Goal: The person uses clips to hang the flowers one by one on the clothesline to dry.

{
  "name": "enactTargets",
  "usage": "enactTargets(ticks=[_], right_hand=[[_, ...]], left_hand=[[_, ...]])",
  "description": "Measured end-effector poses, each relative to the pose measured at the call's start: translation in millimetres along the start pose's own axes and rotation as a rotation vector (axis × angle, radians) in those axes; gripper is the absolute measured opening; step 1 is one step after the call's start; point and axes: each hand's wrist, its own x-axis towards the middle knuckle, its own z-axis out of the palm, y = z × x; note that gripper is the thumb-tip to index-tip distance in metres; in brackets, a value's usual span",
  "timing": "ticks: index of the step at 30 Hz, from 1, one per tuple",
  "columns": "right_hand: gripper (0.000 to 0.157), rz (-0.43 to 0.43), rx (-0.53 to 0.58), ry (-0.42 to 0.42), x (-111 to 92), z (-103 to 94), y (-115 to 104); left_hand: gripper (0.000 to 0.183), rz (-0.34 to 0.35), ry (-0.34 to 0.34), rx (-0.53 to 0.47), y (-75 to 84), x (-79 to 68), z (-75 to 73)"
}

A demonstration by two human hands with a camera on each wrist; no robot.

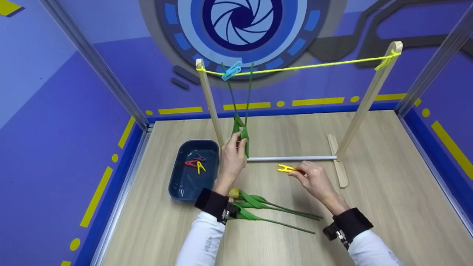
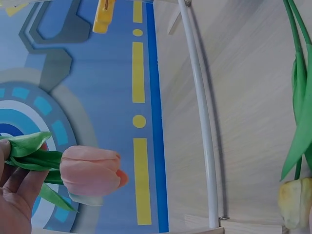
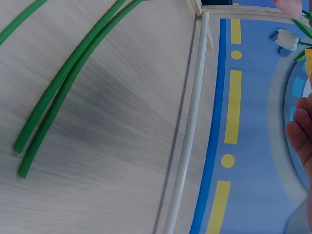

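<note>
My left hand (image 1: 232, 157) grips a pink tulip (image 2: 90, 170) by its leaves, bloom down. Its stem (image 1: 249, 94) points up and overlaps the yellow cord (image 1: 303, 68) in the head view. Just left of it, a light blue clothespin (image 1: 232, 71) clips another stem to the cord; a white tulip (image 3: 286, 40) hangs there bloom down, seen in the right wrist view. Over the table to the right, my right hand (image 1: 316, 181) pinches a yellow clothespin (image 1: 285, 168), its prongs pointing left.
Wooden posts (image 1: 369, 98) hold the cord, with a white rod (image 1: 292, 159) between them low down. A dark blue tray (image 1: 184, 188) at left contains red, purple and yellow clothespins. Several tulips, one with a yellow bloom (image 1: 234, 193), lie on the table in front.
</note>
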Motion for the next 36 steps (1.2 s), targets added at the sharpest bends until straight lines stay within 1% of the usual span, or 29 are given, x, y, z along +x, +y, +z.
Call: enactTargets(ticks=[5,8,10,15,17,21,24,29,31,36], right_hand=[[0.015,-0.008,-0.002,0.010,1,-0.6,0],[0.015,-0.008,-0.008,0.022,6,-3.3,-2],[0.015,0.001,-0.014,0.025,10,-6.3,-3],[0.015,0.020,-0.049,0.027,27,-18.3,-10],[0.016,0.018,-0.056,0.028,37,-24.7,-14],[0.016,-0.018,-0.069,0.026,61,-39.6,-24],[0.016,-0.055,-0.103,0.026,82,-52.3,-33],[0.018,-0.082,-0.126,0.030,119,-72.4,-51],[0.018,-0.098,-0.128,0.036,133,-78.7,-58],[0.023,-0.129,-0.147,0.043,163,-90.9,-74]], left_hand=[[0.026,-0.032,-0.006,0.013,3.2,2.0,0.3],[0.027,-0.056,-0.009,0.007,4.0,3.5,2.1],[0.027,-0.070,-0.010,-0.010,3.8,4.3,3.3],[0.024,-0.066,0.011,-0.079,2.6,7.4,6.2],[0.023,-0.050,0.019,-0.100,2.5,8.8,7.4],[0.022,-0.043,0.010,-0.105,3.5,10.1,8.6],[0.023,-0.038,0.009,-0.079,4.7,11.6,9.3],[0.022,-0.015,0.031,-0.048,5.9,13.9,9.4],[0.021,-0.017,0.029,-0.043,5.9,13.8,9.5],[0.023,-0.058,0.014,-0.040,6.2,12.6,11.8]])
